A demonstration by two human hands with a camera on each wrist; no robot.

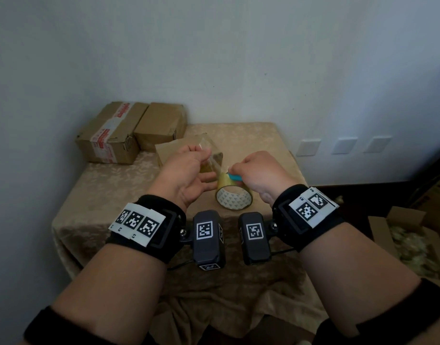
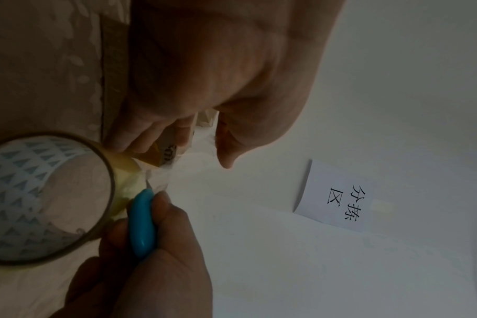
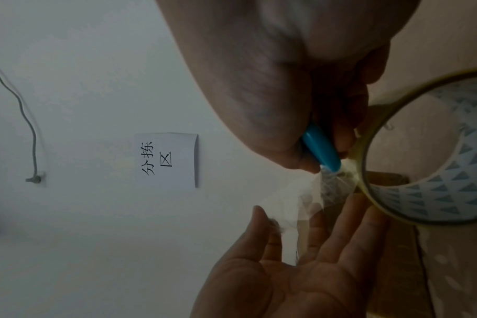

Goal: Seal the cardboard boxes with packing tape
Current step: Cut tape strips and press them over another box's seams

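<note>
Above the cloth-covered table (image 1: 94, 185), the left hand (image 1: 186, 174) pinches the free end of a clear tape strip (image 1: 212, 158) between thumb and forefinger, its other fingers spread straight. The right hand (image 1: 260, 171) is curled round a blue cutter (image 1: 235, 178), whose tip meets the strip just beside the one tape roll (image 1: 233, 199). Two closed cardboard boxes (image 1: 131, 131) sit side by side at the far left corner. A third, flatter cardboard piece (image 1: 169, 148) lies behind the hands, mostly hidden. The cutter's blade cannot be made out.
</note>
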